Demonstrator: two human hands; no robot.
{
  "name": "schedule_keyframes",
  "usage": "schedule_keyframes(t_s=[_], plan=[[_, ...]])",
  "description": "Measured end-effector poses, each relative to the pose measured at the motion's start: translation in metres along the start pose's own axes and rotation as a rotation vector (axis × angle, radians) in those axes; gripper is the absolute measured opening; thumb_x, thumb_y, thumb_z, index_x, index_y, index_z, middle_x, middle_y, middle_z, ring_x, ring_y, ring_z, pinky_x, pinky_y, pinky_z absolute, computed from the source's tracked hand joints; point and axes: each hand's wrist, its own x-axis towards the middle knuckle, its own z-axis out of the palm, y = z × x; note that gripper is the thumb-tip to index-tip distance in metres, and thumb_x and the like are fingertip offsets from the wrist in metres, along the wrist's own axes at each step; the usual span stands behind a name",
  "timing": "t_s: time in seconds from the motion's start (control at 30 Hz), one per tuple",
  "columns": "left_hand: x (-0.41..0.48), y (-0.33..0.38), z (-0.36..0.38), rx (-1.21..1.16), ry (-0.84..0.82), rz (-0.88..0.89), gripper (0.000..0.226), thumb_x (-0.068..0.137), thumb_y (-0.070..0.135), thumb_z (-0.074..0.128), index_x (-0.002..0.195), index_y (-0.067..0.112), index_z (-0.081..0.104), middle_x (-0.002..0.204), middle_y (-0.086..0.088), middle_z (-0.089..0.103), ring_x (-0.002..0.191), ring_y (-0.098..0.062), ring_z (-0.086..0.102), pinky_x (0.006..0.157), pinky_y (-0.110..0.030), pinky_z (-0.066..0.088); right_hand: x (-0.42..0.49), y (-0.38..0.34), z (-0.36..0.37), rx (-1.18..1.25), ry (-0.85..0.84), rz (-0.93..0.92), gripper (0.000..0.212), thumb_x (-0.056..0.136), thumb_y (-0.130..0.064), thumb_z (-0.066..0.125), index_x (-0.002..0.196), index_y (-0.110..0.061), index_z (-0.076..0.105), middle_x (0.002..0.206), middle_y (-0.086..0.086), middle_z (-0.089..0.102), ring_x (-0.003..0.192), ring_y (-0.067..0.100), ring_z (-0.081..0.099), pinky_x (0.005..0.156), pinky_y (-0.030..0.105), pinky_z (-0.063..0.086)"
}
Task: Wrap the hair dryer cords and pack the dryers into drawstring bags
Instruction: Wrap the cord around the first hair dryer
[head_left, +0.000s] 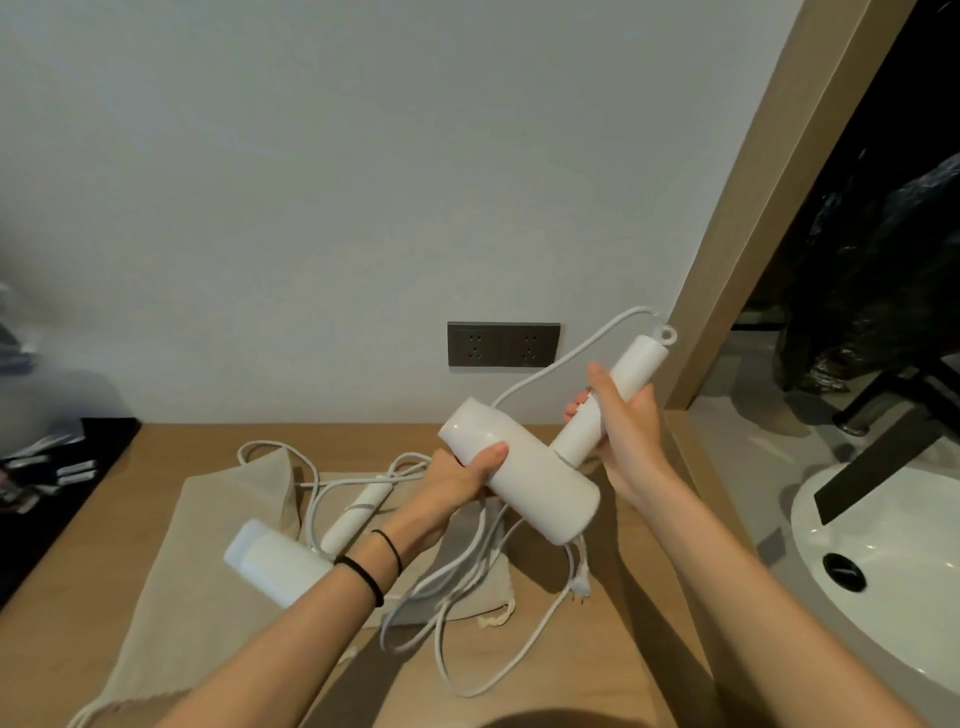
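Held dryer (545, 488): lifted clear above the counter (597, 649), barrel slanting down to the right, handle (636, 364) pointing up toward the wall.
Left hand (467, 475): curled round the barrel near its front end, thumb lying across the top.
Right hand (623, 423): closed round the handle at about its middle, leaving the upper end and its hanging loop (666, 335) free.
Cord (571, 353): leaves the top of the handle, arcs down behind the barrel and drops into loose loops on the counter, ending at the plug (579, 587); none of it is wound yet.
Second dryer (275, 564): lying on the drawstring bags (208, 597), its own cord loose around it.
Feel, as a judgement: a rigid, smooth plastic shell, likely light enough for one hand but slick (the glossy barrel offers little purchase), so the handle is the surer place to hold.
Cord feel: limp yet springy, and apt to uncoil if let go; best pinched close to the handle and wound round it, with the plug end tucked last.
Bags: soft cloth that will sag, so the mouth will want holding open.
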Motion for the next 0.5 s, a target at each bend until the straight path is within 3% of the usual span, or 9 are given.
schedule_keyframes(t_s=[0.03,0.17,0.23,0.3,0.4,0.5], plan=[[0.0,0.001,-0.001,-0.007,0.018,-0.011,0.05,0.073,0.041,0.073,0.11,0.012,0.057,0.104,-0.01,0.066,0.092,-0.019,0.064,0.075,-0.036,0.056,-0.001,0.003,-0.001,-0.009,-0.043,0.014,0.023,0.091,-0.023,0.061,0.106,-0.015,0.045,0.072,0.005,0.057,0.064,0.015,0.059,0.071,0.037,0.055],[0.001,0.006,-0.001,-0.046,0.067,-0.001,0.038,0.084,0.033,0.067,0.113,0.011,0.056,0.102,-0.007,0.067,0.092,-0.017,0.065,0.067,-0.028,0.056,-0.008,0.014,0.0,-0.028,-0.205,0.079,0.019,0.091,-0.022,0.06,0.105,-0.018,0.047,0.076,0.008,0.062,0.069,0.018,0.063,0.075,0.04,0.056],[0.001,0.008,0.0,-0.019,0.067,0.0,0.043,0.082,0.036,0.068,0.116,0.011,0.056,0.105,-0.008,0.067,0.096,-0.021,0.064,0.071,-0.03,0.055,-0.009,0.015,0.001,-0.088,-0.176,0.063,0.021,0.092,-0.023,0.059,0.107,-0.016,0.047,0.074,0.007,0.062,0.067,0.018,0.064,0.067,0.035,0.058],[-0.003,0.012,0.001,0.073,0.006,0.007,0.034,0.086,0.036,0.061,0.113,0.016,0.057,0.101,-0.003,0.065,0.091,-0.016,0.061,0.069,-0.027,0.05,-0.006,0.012,-0.001,-0.16,-0.122,0.029,0.023,0.093,-0.024,0.058,0.108,-0.011,0.046,0.071,0.007,0.059,0.061,0.017,0.063,0.061,0.034,0.057],[-0.006,0.015,-0.006,0.194,-0.051,0.032,0.028,0.092,0.037,0.052,0.113,0.019,0.054,0.096,0.0,0.058,0.083,-0.011,0.054,0.068,-0.024,0.046,0.002,0.005,-0.01,-0.249,-0.114,0.019,0.021,0.093,-0.027,0.057,0.104,-0.013,0.046,0.071,0.006,0.056,0.058,0.017,0.062,0.061,0.035,0.056],[0.001,0.021,-0.022,0.279,0.012,0.115,0.03,0.093,0.038,0.049,0.116,0.021,0.057,0.099,-0.005,0.059,0.079,-0.013,0.053,0.068,-0.023,0.048,0.006,-0.005,-0.019,-0.349,-0.159,0.003,0.022,0.093,-0.028,0.058,0.106,-0.014,0.046,0.074,0.007,0.056,0.059,0.018,0.061,0.062,0.035,0.056]])
